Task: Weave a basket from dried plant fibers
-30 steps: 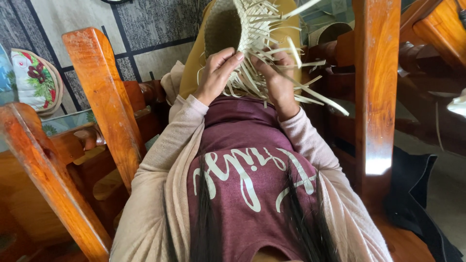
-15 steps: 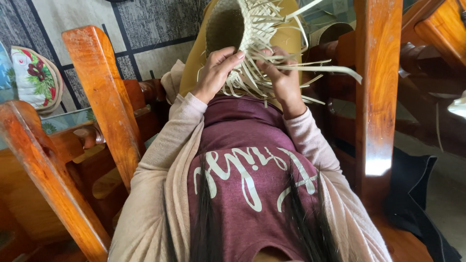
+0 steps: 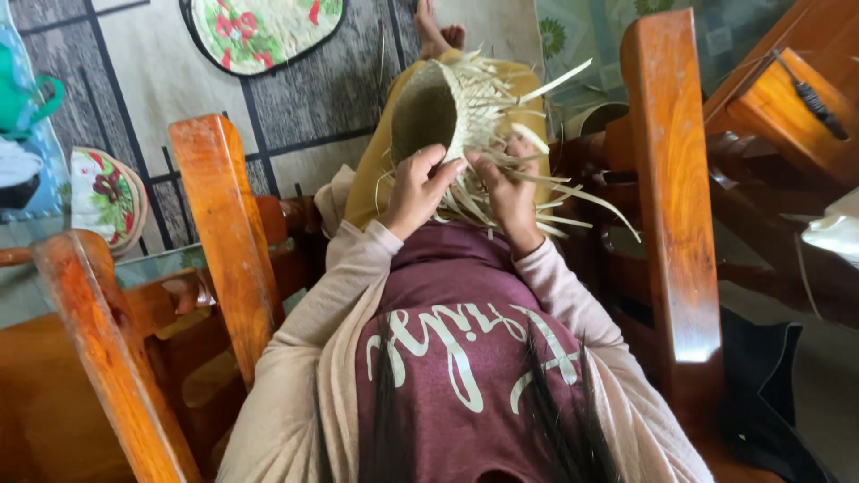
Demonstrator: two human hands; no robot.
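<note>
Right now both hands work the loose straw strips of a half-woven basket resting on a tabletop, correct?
Not quite: the head view shows the half-woven basket resting on the person's lap, not a tabletop. The left hand and right hand do work its loose straw strips.

Polished orange-brown wooden chair frames flank the seat on both sides. A grey patterned floor rug carries a round floral mat and a smaller floral cushion. Dark black cloth lies at right.

Wooden chair posts and flank both arms closely; above the woven basket seems open.
</note>
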